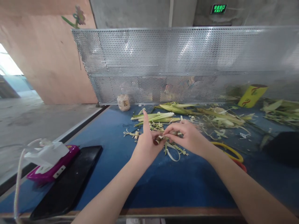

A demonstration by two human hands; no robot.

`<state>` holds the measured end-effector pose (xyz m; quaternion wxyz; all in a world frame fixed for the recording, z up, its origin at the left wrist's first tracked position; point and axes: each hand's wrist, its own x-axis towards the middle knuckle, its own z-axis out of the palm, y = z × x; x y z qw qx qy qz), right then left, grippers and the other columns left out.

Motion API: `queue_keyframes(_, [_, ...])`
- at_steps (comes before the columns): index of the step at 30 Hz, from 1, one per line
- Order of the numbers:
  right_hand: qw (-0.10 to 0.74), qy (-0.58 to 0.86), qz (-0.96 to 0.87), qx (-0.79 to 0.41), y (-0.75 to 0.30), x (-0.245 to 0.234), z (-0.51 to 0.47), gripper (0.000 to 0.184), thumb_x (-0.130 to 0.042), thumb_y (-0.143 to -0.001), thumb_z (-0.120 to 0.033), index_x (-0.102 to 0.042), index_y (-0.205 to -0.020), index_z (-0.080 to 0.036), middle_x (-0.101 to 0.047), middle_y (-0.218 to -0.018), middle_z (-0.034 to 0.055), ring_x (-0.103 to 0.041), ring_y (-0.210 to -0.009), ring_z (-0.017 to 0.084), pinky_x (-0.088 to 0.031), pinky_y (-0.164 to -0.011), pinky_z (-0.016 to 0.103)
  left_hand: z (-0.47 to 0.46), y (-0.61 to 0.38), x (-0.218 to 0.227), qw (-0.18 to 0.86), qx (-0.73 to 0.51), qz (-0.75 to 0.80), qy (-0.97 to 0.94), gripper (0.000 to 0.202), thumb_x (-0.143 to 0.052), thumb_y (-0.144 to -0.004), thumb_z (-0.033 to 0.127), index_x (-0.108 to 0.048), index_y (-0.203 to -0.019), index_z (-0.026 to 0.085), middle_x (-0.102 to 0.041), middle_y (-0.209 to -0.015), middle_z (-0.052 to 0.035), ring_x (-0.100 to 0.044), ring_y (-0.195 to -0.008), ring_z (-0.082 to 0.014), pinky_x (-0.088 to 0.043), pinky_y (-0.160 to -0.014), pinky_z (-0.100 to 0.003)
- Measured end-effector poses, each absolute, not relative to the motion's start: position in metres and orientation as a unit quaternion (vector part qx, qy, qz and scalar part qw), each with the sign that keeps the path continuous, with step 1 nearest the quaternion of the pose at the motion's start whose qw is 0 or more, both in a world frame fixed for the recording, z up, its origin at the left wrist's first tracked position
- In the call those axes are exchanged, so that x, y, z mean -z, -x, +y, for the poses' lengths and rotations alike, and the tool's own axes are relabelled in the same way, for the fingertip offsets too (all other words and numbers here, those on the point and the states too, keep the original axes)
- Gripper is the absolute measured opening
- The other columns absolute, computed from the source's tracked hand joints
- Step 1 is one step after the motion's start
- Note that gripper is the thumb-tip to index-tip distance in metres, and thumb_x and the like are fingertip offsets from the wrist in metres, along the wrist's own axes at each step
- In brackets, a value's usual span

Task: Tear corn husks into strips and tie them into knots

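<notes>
The small leaf piece [163,137] lies between the two hands, low above the table [163,183] and just before the heap of stalks [187,110]. It is mostly hidden by the fingers; only pale green strips and a dark reddish spot show, so its shape is hard to make out.

The left hand [147,144] holds it from the left side. The index finger points straight up and away, while the thumb and the other fingers are closed on the piece. The right hand [189,137] meets it from the right, and its thumb and fingertips are pressed together on a strip of the same piece. A thin curled strip hangs down from it onto the table.

A yellow loop [230,151] with a red part beside it comes out from under the right forearm; the rest is covered. At the right edge a dark thing [282,146] is blurred and cannot be told.

The table has a matt blue cover. The stalks are long, fibrous and pale green, with dry shreds scattered around. Behind stands a screen [187,62] of shiny metal with many small holes; shapes behind it are only vague. Near it are a yellow cup [252,95], tilted, and a small jar [123,102]. At the left lie a glossy pink box [58,163] with white tissue and a flat black slab [70,180], cut off by the picture edge.
</notes>
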<state>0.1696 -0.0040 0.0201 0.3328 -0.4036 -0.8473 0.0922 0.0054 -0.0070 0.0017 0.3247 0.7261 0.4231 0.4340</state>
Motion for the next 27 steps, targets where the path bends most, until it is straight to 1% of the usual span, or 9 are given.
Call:
queue_keyframes(1, [0.330, 0.403, -0.852, -0.053, -0.170, -0.019, -0.004, 0.007, -0.053, -0.082, -0.025, -0.060, -0.080, -0.023, -0.066, -0.072, -0.0017, -0.057, -0.072, 0.015, -0.028, -0.082, 0.037, -0.007, -0.005, -0.002, 0.323, -0.430, 0.430, -0.725, 0.105, -0.057, -0.070, 0.012, 0.024, -0.135, 0.013, -0.070, -0.080, -0.0050, -0.059, -0.060, -0.0127, -0.048, -0.060, -0.026])
queue_keyframes(3, [0.328, 0.402, -0.855, -0.005, -0.170, -0.017, -0.003, 0.006, -0.055, -0.081, -0.024, -0.059, -0.077, -0.023, -0.066, -0.077, -0.0017, -0.056, -0.079, 0.017, -0.022, -0.084, 0.039, -0.007, -0.006, -0.002, 0.318, -0.425, 0.436, -0.727, 0.105, -0.057, -0.069, 0.012, 0.023, -0.136, 0.014, -0.071, -0.082, -0.0053, -0.061, -0.061, -0.0134, -0.049, -0.062, -0.027])
queue_keyframes(6, [0.335, 0.408, -0.849, 0.011, -0.167, -0.013, -0.003, 0.006, -0.056, -0.080, -0.020, -0.057, -0.075, -0.022, -0.066, -0.076, -0.0027, -0.055, -0.079, 0.016, -0.019, -0.083, 0.038, -0.006, -0.006, 0.000, 0.320, -0.430, 0.425, -0.730, 0.104, -0.057, -0.070, 0.011, 0.023, -0.136, 0.016, -0.071, -0.083, -0.0054, -0.062, -0.063, -0.0132, -0.050, -0.065, -0.027])
queue_keyframes(9, [0.338, 0.413, -0.846, 0.014, -0.164, -0.010, -0.002, 0.006, -0.056, -0.079, -0.016, -0.056, -0.075, -0.021, -0.065, -0.075, -0.0034, -0.055, -0.077, 0.015, -0.020, -0.082, 0.037, -0.006, -0.007, 0.002, 0.310, -0.435, 0.420, -0.733, 0.101, -0.056, -0.071, 0.011, 0.020, -0.137, 0.016, -0.070, -0.081, -0.0046, -0.063, -0.066, -0.0128, -0.050, -0.067, -0.026])
queue_keyframes(12, [0.333, 0.387, -0.859, 0.033, -0.163, -0.009, -0.002, 0.005, -0.056, -0.080, -0.018, -0.057, -0.076, -0.021, -0.064, -0.076, -0.0027, -0.055, -0.078, 0.015, -0.023, -0.081, 0.035, -0.007, -0.008, 0.001, 0.306, -0.436, 0.419, -0.735, 0.100, -0.056, -0.071, 0.012, 0.018, -0.138, 0.017, -0.070, -0.078, -0.0032, -0.063, -0.066, -0.0126, -0.050, -0.066, -0.025])
queue_keyframes(18, [0.340, 0.340, -0.868, 0.125, -0.161, -0.010, -0.004, 0.008, -0.051, -0.083, -0.017, -0.056, -0.077, -0.017, -0.062, -0.077, 0.0028, -0.051, -0.080, 0.017, -0.032, -0.073, 0.031, -0.008, -0.008, 0.000, 0.364, -0.463, 0.420, -0.691, 0.102, -0.059, -0.067, 0.009, 0.013, -0.139, 0.020, -0.068, -0.080, -0.0043, -0.063, -0.066, -0.0131, -0.050, -0.062, -0.024])
queue_keyframes(21, [0.333, 0.330, -0.876, 0.112, -0.161, -0.010, -0.004, 0.007, -0.053, -0.083, -0.018, -0.057, -0.077, -0.017, -0.062, -0.079, 0.0024, -0.051, -0.080, 0.017, -0.032, -0.074, 0.031, -0.007, -0.007, 0.000, 0.379, -0.475, 0.412, -0.679, 0.102, -0.059, -0.066, 0.009, 0.010, -0.140, 0.021, -0.066, -0.080, -0.0032, -0.063, -0.063, -0.0128, -0.049, -0.059, -0.024])
queue_keyframes(24, [0.351, 0.333, -0.872, 0.067, -0.161, -0.008, -0.003, 0.005, -0.056, -0.082, -0.018, -0.058, -0.077, -0.018, -0.063, -0.080, 0.0012, -0.053, -0.080, 0.015, -0.032, -0.074, 0.030, -0.007, -0.007, 0.001, 0.375, -0.483, 0.403, -0.681, 0.100, -0.058, -0.066, 0.008, 0.008, -0.140, 0.020, -0.065, -0.078, -0.0024, -0.061, -0.061, -0.0117, -0.048, -0.058, -0.022])
queue_keyframes(27, [0.370, 0.347, -0.861, 0.030, -0.160, -0.008, -0.002, 0.006, -0.059, -0.079, -0.018, -0.059, -0.074, -0.018, -0.064, -0.076, -0.0001, -0.053, -0.078, 0.015, -0.032, -0.073, 0.030, -0.008, -0.007, 0.000, 0.356, -0.476, 0.399, -0.698, 0.097, -0.057, -0.068, 0.009, 0.007, -0.141, 0.019, -0.065, -0.077, -0.0025, -0.060, -0.062, -0.0113, -0.048, -0.061, -0.022])
